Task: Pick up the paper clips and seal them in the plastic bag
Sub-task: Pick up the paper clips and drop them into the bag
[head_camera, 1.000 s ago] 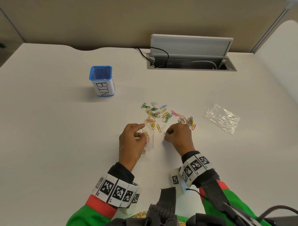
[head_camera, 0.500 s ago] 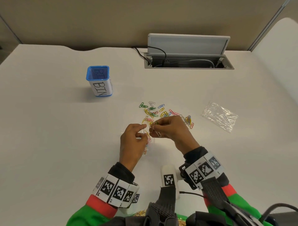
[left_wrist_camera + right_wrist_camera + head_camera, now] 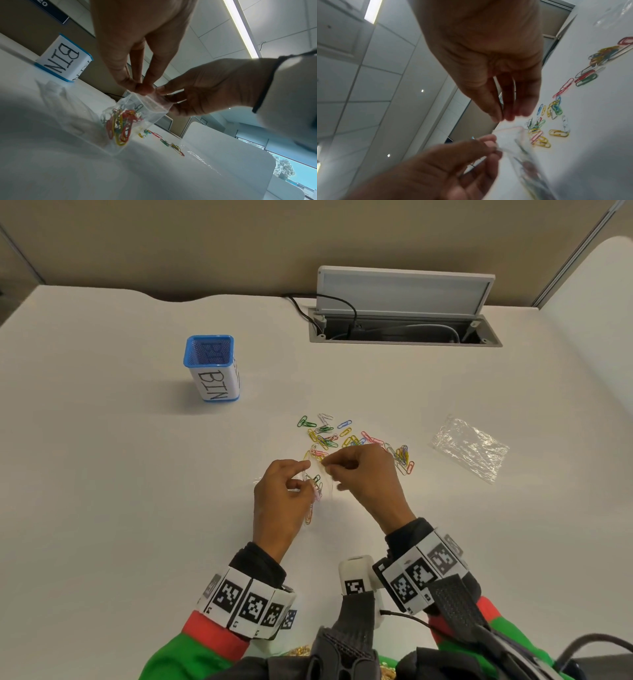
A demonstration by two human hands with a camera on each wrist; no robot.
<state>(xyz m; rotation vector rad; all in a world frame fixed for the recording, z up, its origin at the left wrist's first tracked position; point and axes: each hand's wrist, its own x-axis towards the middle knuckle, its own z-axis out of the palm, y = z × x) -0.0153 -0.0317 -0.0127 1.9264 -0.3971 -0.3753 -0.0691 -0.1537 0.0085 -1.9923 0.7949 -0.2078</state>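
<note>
A small clear plastic bag point(image 3: 319, 486) with several coloured paper clips inside hangs between my hands, its bottom on the white table point(image 3: 137, 508). My left hand point(image 3: 286, 491) pinches one side of the bag's mouth point(image 3: 137, 94) between thumb and fingertips. Opposite it, my right hand point(image 3: 359, 474) has thumb and fingertips pinched at the other side of the mouth, which stands apart. In the left wrist view a clip point(image 3: 139, 106) lies just inside the mouth above the bagged heap point(image 3: 121, 127). Loose paper clips point(image 3: 329, 438) are scattered just beyond my hands.
A second, crumpled clear bag point(image 3: 469, 448) lies to the right of the clips. A blue mesh cup labelled BIN point(image 3: 214, 378) stands at the back left. An open cable hatch point(image 3: 404, 335) with its lid up sits at the table's far edge.
My right hand lifted a clip from the table, carried it left to the bag and now pinches at the bag's mouth. The left hand stayed on the bag.
</note>
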